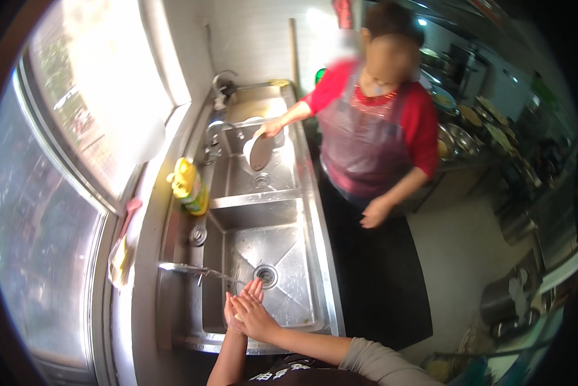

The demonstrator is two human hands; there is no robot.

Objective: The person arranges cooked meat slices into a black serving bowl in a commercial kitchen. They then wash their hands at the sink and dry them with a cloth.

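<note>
Over the near basin of a stainless steel sink (330,289), my two hands are pressed together. My left hand (232,311) lies beneath with its fingers extended, and my right hand (256,318) rests across its palm. Between them shows the edge of a small pale object (239,317), possibly soap, mostly hidden. A metal faucet (187,268) reaches in from the left, its spout end close to my fingertips. The round drain (265,276) is just beyond them.
A person in an apron (366,130) stands at the sink's right, holding a white bowl (258,152) over the middle basin. A yellow bottle (191,187) stands on the left ledge. Metal pots (501,301) are at the lower right.
</note>
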